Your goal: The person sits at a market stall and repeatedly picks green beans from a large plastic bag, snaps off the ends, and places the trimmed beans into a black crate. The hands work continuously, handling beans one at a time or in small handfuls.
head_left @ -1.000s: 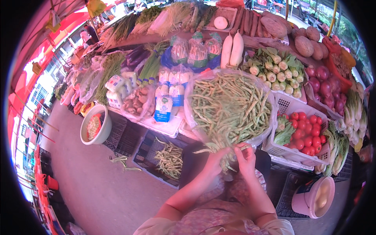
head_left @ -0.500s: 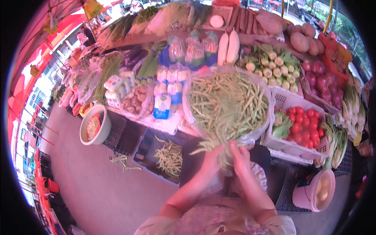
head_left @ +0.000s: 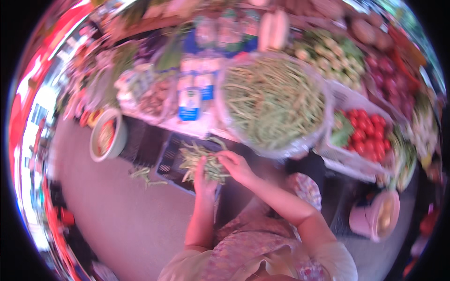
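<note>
Both my hands are over the dark crate [head_left: 165,175] at the left, where a pile of green beans [head_left: 194,161] lies. My left hand [head_left: 204,179] is closed round beans at the pile's near side, its thumb up. My right hand [head_left: 236,167] reaches across from the right, with its fingers pinched on beans at the pile's right edge. Motion blur and overlap hide which beans are in hand and which lie in the crate. A big plastic-lined heap of green beans [head_left: 276,100] stands just beyond, on the stall.
A tub [head_left: 118,138] of chopped food sits left of the crate. Some loose beans [head_left: 146,175] lie on the floor. At the right are a crate [head_left: 337,152] with tomatoes [head_left: 365,133] and a pink bucket [head_left: 365,222]. White-and-blue packets [head_left: 190,105] line the stall's front.
My hands have moved left and down from the big heap's front edge to the dark crate, away from the bunch's former place. The view has tilted, so the stall sits higher.
</note>
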### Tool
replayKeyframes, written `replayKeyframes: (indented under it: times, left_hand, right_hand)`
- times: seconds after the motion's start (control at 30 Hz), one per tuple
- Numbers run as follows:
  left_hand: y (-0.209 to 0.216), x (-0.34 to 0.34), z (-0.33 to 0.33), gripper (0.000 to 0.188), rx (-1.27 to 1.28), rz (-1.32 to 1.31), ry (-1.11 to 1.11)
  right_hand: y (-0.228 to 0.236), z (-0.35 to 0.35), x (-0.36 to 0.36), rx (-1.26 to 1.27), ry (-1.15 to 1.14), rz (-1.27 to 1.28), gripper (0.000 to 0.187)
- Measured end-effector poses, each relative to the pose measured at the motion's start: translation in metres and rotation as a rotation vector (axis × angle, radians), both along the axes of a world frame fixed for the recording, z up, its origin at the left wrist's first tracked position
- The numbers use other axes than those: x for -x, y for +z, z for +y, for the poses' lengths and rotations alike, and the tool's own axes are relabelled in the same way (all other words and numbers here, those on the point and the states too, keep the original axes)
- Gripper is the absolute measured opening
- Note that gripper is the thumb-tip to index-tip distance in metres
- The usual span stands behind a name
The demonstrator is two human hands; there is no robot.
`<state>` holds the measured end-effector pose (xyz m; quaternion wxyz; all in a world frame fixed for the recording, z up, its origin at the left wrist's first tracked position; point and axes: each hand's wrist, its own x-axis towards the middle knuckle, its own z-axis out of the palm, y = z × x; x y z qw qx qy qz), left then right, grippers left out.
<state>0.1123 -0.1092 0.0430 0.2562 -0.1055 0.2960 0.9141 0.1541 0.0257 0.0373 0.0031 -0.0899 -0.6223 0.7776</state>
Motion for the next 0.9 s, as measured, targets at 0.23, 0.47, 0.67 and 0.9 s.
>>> replayKeyframes:
  times: [0.23, 0.47, 0.67, 0.9]
  left_hand:
    - [-0.089, 0.057, -0.058, 0.032, 0.065, -0.206, 0.328]
    - [-0.115, 0.076, -0.073, 0.036, 0.286, -0.262, 0.363]
    - [-0.067, 0.074, -0.020, 0.033, 0.289, -0.076, 0.303]
    - [-0.008, 0.044, 0.094, 0.018, 0.090, 0.073, -0.078]
  right_hand:
    - [-0.037, -0.031, 0.052, -0.412, 0.254, 0.094, 0.031]
    - [-0.020, -0.007, 0.027, -0.179, 0.218, 0.058, 0.030]
    - [-0.010, 0.055, 0.015, -0.025, 0.031, 0.040, 0.029]
    - [-0.027, 0.176, 0.042, -0.248, -0.506, 0.025, 0.028]
